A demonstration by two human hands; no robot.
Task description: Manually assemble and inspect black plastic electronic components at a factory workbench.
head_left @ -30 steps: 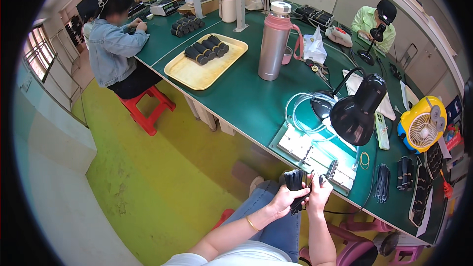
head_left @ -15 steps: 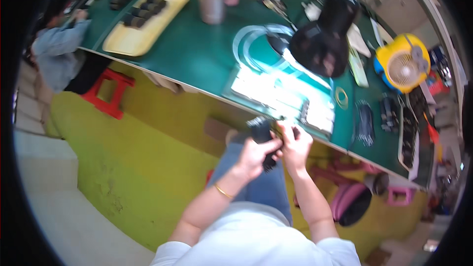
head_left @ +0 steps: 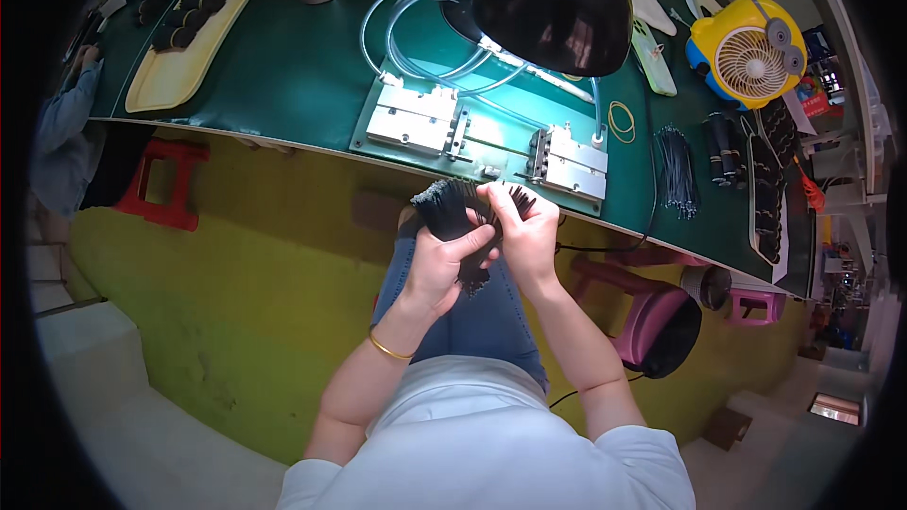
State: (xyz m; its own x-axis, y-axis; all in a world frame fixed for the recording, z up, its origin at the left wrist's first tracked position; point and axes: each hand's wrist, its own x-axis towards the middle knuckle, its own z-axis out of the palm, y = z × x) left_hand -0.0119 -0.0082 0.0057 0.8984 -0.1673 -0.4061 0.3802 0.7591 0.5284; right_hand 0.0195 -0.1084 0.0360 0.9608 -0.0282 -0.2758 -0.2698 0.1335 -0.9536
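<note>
A thick bundle of thin black wires (head_left: 444,212) is held over my lap, just off the front edge of the table. My left hand (head_left: 439,266) is closed round its middle, thumb laid across the strands. My right hand (head_left: 529,238) pinches some strands at the bundle's upper right, where the tips fan apart. The lower ends poke out beneath my left hand. Beyond my hands, two silver metal blocks, one on the left (head_left: 414,119) and one on the right (head_left: 576,166), sit on a lit plate with clear tubes (head_left: 392,28) running to them.
A black lamp (head_left: 553,14) overhangs the plate. To the right are yellow rubber bands (head_left: 621,123), loose black wires (head_left: 676,175), a yellow fan (head_left: 751,55) and a long tray (head_left: 766,198). At left stand a yellow tray (head_left: 151,85), a red stool (head_left: 173,184) and another person (head_left: 71,137).
My view has shifted, so the table stands higher and further left in it. The bundle's upper strands are now spread into a fan, and both hands still grip it.
</note>
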